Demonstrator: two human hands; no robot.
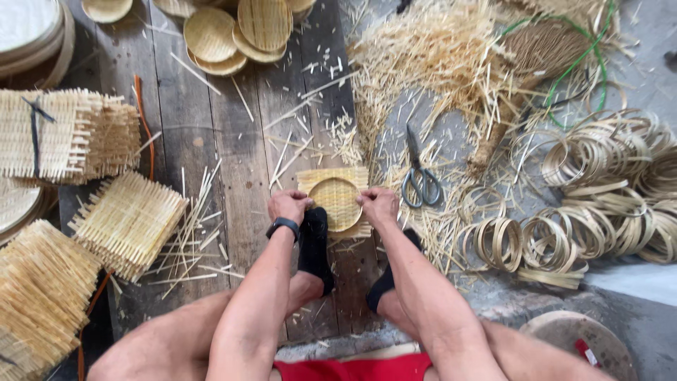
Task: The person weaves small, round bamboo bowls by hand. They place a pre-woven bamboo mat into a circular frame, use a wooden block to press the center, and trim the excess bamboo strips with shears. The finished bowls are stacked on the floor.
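Both hands (288, 205) (379, 204) press a bamboo hoop (336, 202) into a woven mat (347, 174)

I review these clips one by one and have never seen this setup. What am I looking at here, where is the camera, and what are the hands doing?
There is no machine here: a person works with bare hands, and the single camera sits on their head, looking down past their knees at a dark wooden plank floor. The left hand and right hand each press on an edge of a square pale woven bamboo mat with a round bamboo hoop pushed into it; feet in black socks brace beside it. Whether each grip is fully closed cannot be told. Around lie grey metal scissors, loose bamboo ring coils, stacks of square woven mats, finished round woven trays and a heap of pale bamboo trimmings.
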